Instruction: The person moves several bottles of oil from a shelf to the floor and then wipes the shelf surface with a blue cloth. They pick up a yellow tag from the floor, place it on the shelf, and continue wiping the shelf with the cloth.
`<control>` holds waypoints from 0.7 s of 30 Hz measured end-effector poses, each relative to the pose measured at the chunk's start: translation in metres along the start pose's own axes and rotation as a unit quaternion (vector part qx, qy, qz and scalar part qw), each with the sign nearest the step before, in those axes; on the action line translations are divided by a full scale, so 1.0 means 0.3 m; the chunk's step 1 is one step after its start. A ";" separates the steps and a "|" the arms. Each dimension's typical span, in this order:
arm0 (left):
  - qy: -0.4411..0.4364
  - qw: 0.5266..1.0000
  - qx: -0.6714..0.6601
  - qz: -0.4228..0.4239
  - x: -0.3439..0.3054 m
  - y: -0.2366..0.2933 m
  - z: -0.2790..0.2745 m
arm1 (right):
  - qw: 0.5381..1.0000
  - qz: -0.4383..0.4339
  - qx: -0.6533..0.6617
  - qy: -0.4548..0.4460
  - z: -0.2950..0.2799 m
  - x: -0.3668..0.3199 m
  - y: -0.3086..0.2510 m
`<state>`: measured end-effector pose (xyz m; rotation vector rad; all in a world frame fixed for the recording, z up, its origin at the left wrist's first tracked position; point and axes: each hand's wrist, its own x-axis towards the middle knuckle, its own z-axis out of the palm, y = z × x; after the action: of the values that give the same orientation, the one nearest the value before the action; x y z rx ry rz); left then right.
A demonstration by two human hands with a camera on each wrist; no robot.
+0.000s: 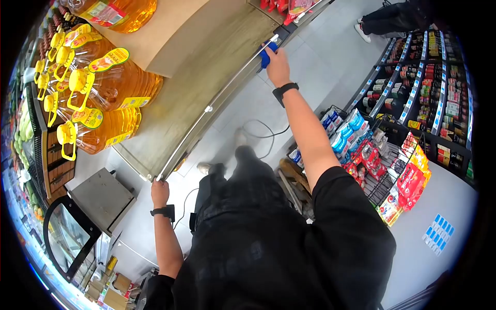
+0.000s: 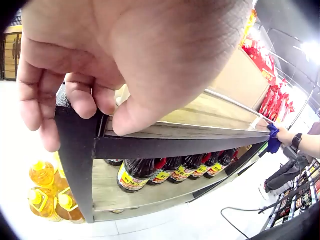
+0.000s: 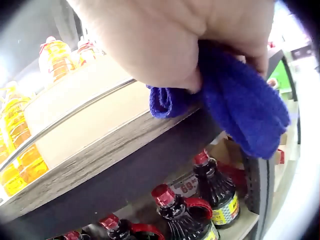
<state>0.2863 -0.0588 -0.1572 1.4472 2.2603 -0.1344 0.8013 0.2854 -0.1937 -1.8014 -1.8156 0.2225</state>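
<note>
My right hand grips a blue cloth at the far end of the shelf's front edge. Seen from the right wrist, the bunched cloth hangs over the dark front edge below the fingers. My left hand is at the opposite front corner, its curled fingers and thumb around the end of a thin metal rail. In the left wrist view the thumb lies by the wood-grain board, and the fingers reach over the black corner post. The palm partly hides the rail end.
Large yellow-capped oil bottles stand on the left beyond the shelf top. Dark sauce bottles line the tier below. Behind the right arm is a wire rack of packets. A cable loops on the floor; another person's legs show at the top.
</note>
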 end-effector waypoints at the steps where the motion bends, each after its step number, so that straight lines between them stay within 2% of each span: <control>1: -0.003 1.000 0.004 -0.004 -0.001 0.004 -0.003 | 1.000 0.010 -0.002 0.001 -0.007 0.013 0.008; 4: 0.007 1.000 -0.017 0.005 0.012 -0.013 0.017 | 0.998 -0.027 0.045 -0.019 0.042 -0.138 -0.089; 6: 0.001 0.999 -0.027 -0.042 -0.007 0.048 -0.021 | 0.970 -0.035 0.184 -0.156 0.017 -0.303 -0.264; 7: 0.010 0.999 -0.036 -0.022 -0.003 0.011 0.006 | 0.954 -0.050 0.208 -0.209 0.014 -0.375 -0.325; 8: 0.021 0.999 -0.046 -0.001 0.006 -0.030 0.040 | 0.965 -0.157 0.091 -0.188 0.047 -0.416 -0.328; 11: -0.017 0.996 -0.075 -0.042 0.007 -0.016 0.018 | 0.956 -0.214 0.087 -0.180 0.040 -0.340 -0.280; 14: -0.028 0.995 -0.082 -0.054 -0.002 0.013 -0.006 | 0.971 -0.191 0.089 -0.112 -0.051 -0.150 -0.097; 16: -0.003 0.995 -0.094 -0.038 -0.005 -0.004 0.012 | 0.991 -0.099 0.030 -0.084 -0.060 -0.024 0.045; 18: -0.001 0.994 -0.101 -0.038 -0.008 -0.011 0.020 | 0.998 -0.050 0.031 -0.030 -0.112 0.095 0.150; 21: 0.001 0.994 -0.100 -0.041 -0.008 0.002 0.011 | 0.996 -0.045 -0.010 -0.073 -0.153 0.097 0.136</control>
<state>0.2887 -0.0618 -0.1591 1.2529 2.2622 0.0656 0.8612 0.3043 -0.1681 -1.7514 -2.0029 0.3085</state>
